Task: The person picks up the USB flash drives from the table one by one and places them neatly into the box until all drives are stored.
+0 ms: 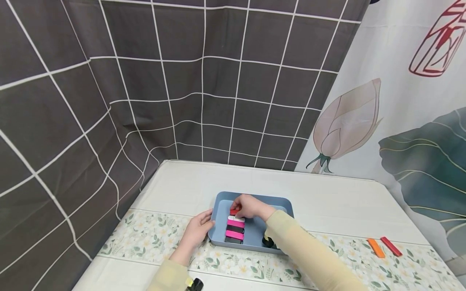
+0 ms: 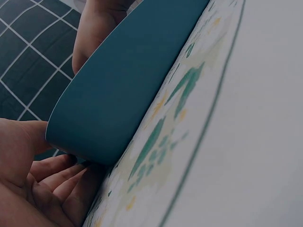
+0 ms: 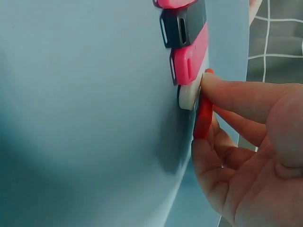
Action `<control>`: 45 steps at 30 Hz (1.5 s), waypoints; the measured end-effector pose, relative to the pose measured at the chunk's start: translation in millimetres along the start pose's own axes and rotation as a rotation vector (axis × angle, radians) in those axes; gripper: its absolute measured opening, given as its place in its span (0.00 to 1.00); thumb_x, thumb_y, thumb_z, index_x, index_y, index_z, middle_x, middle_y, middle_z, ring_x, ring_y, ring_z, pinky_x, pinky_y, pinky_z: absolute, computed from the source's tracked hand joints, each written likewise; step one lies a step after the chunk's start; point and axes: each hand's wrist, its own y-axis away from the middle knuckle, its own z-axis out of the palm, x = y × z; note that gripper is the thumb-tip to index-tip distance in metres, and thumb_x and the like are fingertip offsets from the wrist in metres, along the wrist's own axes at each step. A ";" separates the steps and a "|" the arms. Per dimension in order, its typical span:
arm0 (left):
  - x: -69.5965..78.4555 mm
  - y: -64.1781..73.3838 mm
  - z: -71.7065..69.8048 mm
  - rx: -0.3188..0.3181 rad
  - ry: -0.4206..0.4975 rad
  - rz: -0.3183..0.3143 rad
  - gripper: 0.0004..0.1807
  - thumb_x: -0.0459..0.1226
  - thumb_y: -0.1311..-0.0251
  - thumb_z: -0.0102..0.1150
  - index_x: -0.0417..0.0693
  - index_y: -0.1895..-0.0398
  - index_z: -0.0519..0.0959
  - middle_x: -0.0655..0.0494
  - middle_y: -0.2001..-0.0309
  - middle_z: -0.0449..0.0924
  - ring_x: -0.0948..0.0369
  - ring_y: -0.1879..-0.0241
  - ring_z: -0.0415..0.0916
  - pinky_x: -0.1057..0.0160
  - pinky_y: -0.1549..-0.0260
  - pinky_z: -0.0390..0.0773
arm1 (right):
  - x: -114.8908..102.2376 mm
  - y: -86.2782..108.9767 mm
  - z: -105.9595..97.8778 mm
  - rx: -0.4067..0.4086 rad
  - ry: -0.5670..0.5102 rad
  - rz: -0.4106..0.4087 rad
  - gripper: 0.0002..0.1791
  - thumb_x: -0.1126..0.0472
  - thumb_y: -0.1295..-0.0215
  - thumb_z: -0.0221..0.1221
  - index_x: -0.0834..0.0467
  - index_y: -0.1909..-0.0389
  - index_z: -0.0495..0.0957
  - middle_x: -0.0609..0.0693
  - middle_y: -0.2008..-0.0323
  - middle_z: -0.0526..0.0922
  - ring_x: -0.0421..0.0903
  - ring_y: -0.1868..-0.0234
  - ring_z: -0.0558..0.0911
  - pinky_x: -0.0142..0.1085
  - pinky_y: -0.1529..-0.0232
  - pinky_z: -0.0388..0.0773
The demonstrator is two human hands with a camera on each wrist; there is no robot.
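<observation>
A shallow blue tray (image 1: 256, 239) lies on the table, holding a row of small flat oblong pieces whose kind I cannot tell. From the near end, the row runs dark, pink (image 1: 234, 235), black (image 1: 235, 229), pink and white (image 3: 186, 97). My right hand (image 1: 251, 206) pinches a red oblong piece (image 3: 204, 113) between thumb and fingertips, close beside the white one at the row's far end. At the tray's left side, my left hand (image 1: 196, 231) grips the wall, thumb over the rim and fingers against the outside.
To the right on the flowered tablecloth (image 1: 251, 266) lie an orange strip (image 1: 376, 247) and a red strip (image 1: 391, 246). A dark curtain with a white grid (image 1: 218, 76) hangs behind and to the left of the table.
</observation>
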 end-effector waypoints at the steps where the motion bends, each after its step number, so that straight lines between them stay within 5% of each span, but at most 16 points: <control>1: -0.2 -0.3 0.0 0.000 0.002 0.001 0.29 0.31 0.32 0.54 0.32 0.28 0.68 0.31 0.32 0.73 0.38 0.31 0.72 0.46 0.32 0.77 | 0.3 -0.2 0.2 -0.001 -0.003 -0.002 0.11 0.70 0.41 0.70 0.61 0.56 0.88 0.49 0.68 0.85 0.40 0.68 0.74 0.31 0.65 0.77; 45: -1.7 -0.1 0.4 0.014 -0.026 -0.011 0.29 0.32 0.31 0.55 0.35 0.28 0.69 0.33 0.32 0.74 0.40 0.31 0.73 0.46 0.32 0.77 | -1.9 7.5 -14.1 -0.089 -0.033 0.072 0.14 0.66 0.35 0.66 0.62 0.49 0.84 0.48 0.70 0.82 0.40 0.70 0.74 0.29 0.68 0.73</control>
